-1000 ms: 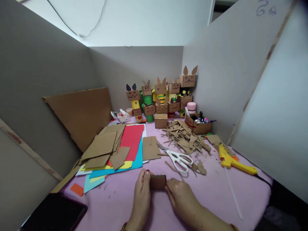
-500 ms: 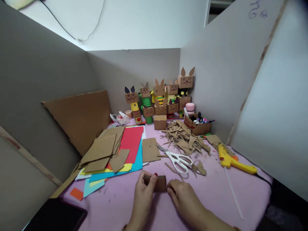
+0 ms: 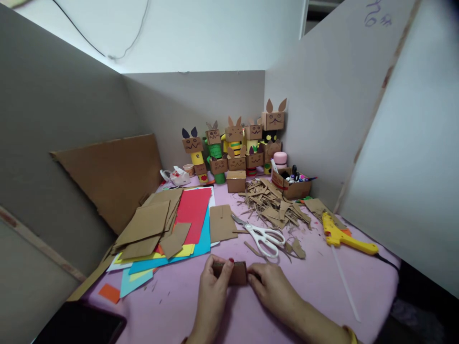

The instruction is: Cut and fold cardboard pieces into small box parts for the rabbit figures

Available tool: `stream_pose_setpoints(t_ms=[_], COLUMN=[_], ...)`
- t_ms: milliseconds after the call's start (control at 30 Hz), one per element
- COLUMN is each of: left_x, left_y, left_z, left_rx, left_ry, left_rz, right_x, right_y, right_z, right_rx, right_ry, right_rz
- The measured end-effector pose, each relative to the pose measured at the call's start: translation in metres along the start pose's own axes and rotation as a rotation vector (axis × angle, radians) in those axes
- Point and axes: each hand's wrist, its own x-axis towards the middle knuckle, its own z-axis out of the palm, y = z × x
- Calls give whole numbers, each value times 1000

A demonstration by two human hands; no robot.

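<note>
Near the front of the table, my left hand (image 3: pixel 214 286) pinches a small brown cardboard piece (image 3: pixel 238 274) between thumb and fingers. It stands on its long edge and looks folded or box-like; its far side is hidden. At the right end of the piece is my right hand (image 3: pixel 273 288), its fingers curled and their tips against that end. Whether those tips grip it or only touch it, I cannot fully make out. Just beyond the hands lie white-handled scissors (image 3: pixel 264 238), partly spread, beside a flat cardboard rectangle (image 3: pixel 222 224).
A yellow glue gun (image 3: pixel 344 239) with a white glue stick lies at right. Cardboard scraps (image 3: pixel 270 203) form a heap ahead. Cardboard sheets (image 3: pixel 143 224) and red paper (image 3: pixel 193 210) are stacked left. Several cardboard animal figures (image 3: pixel 234 134) stand at the back. A dark device (image 3: pixel 82 322) sits front left.
The head view has shifted slightly, so the scene sits a little further left. Both hands stay at the cardboard piece in nearly the same pose.
</note>
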Motion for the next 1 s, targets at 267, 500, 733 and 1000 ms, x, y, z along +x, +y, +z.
stream_pose_setpoints(t_ms=[267,500,733,1000], left_x=[0,-1,-2,-2], left_y=[0,-1,-1,-1], left_z=[0,2,3,1], left_rx=[6,17,27,8], left_ry=[-3,11,21,-8], left_rz=[-4,-4,2,4], right_x=[1,-1,-1,-4], right_y=[-1,-3,-5,-3], right_z=[6,10,13,9], right_rx=[-75,-140,-149,-68], right_ry=[24,26,24,17], right_rz=[2,17,26,0])
